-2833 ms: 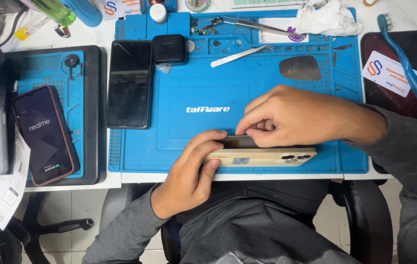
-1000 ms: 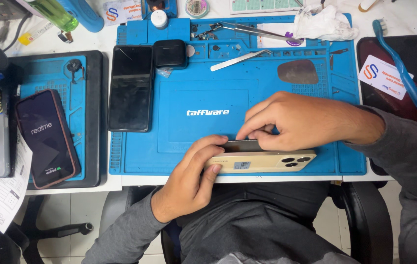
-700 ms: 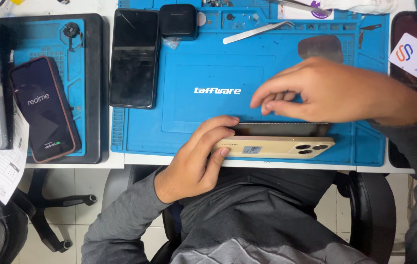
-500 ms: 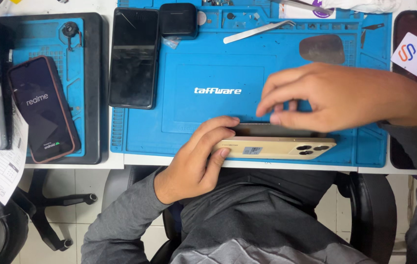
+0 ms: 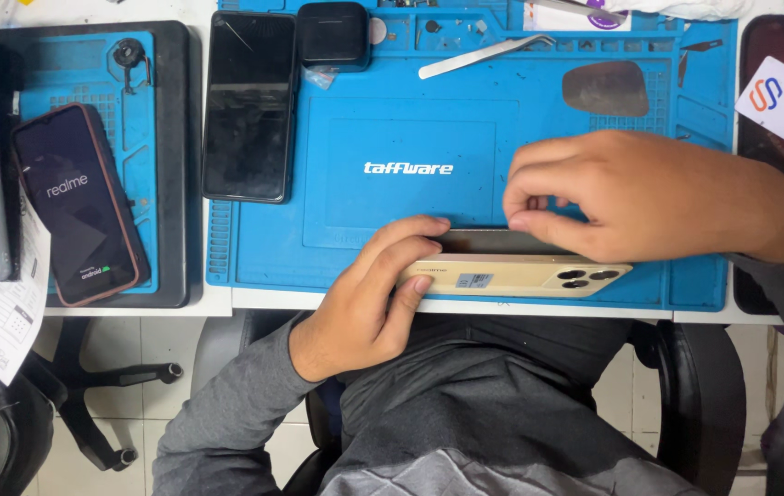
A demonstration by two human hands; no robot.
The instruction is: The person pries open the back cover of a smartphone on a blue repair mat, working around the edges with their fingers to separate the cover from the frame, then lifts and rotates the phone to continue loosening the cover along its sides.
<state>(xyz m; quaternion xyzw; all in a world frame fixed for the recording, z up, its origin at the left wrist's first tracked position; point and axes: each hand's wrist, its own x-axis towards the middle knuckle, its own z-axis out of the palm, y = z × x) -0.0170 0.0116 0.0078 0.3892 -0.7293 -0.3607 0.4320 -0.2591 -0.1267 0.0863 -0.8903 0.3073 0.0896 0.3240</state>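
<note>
A gold phone (image 5: 502,276) stands on its long edge at the front of the blue work mat (image 5: 410,119), camera lenses toward me and its dark screen side facing away. My left hand (image 5: 364,303) grips the phone's left end, thumb across the top and fingers on the gold back. My right hand (image 5: 649,193) hovers over the phone's upper edge, right of the middle. Its thumb and fingertips are pinched together just above the dark screen edge. Whether anything small sits in that pinch is not visible.
A black phone (image 5: 249,106) lies face up at the mat's left, with a small black case (image 5: 332,35) behind it. Metal tweezers (image 5: 484,55) and a grey oval pad (image 5: 605,88) lie at the back. A dark phone with a lit screen (image 5: 79,202) rests on a second mat at left. A white card (image 5: 782,106) lies at right.
My right hand has slid to the right along the phone's upper edge and lifted slightly. My left hand keeps its grip. The view has tilted down toward my lap.
</note>
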